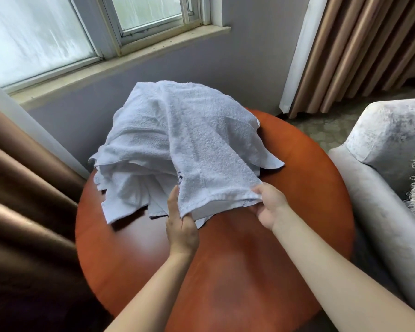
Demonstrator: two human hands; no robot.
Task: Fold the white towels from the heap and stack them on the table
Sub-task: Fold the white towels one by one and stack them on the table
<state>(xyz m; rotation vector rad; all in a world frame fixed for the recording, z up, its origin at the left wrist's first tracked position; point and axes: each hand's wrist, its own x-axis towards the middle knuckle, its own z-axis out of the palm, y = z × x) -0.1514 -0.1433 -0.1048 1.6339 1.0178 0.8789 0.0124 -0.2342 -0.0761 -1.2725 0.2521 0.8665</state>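
Note:
A heap of white towels (139, 154) lies on the far half of a round reddish-brown table (261, 259). The top towel (209, 144) drapes over the heap toward me, its near hem lifted off the table. My left hand (181, 226) grips the hem's left corner, fingers partly under the cloth. My right hand (270, 206) pinches the hem's right corner, where a small label shows. Both forearms reach in from the bottom edge.
A grey upholstered armchair (383, 164) stands close on the table's right. Brown curtains hang at the left (22, 188) and back right (359, 49). A wall with a window sill (120, 58) runs behind the table. The near half of the tabletop is bare wood.

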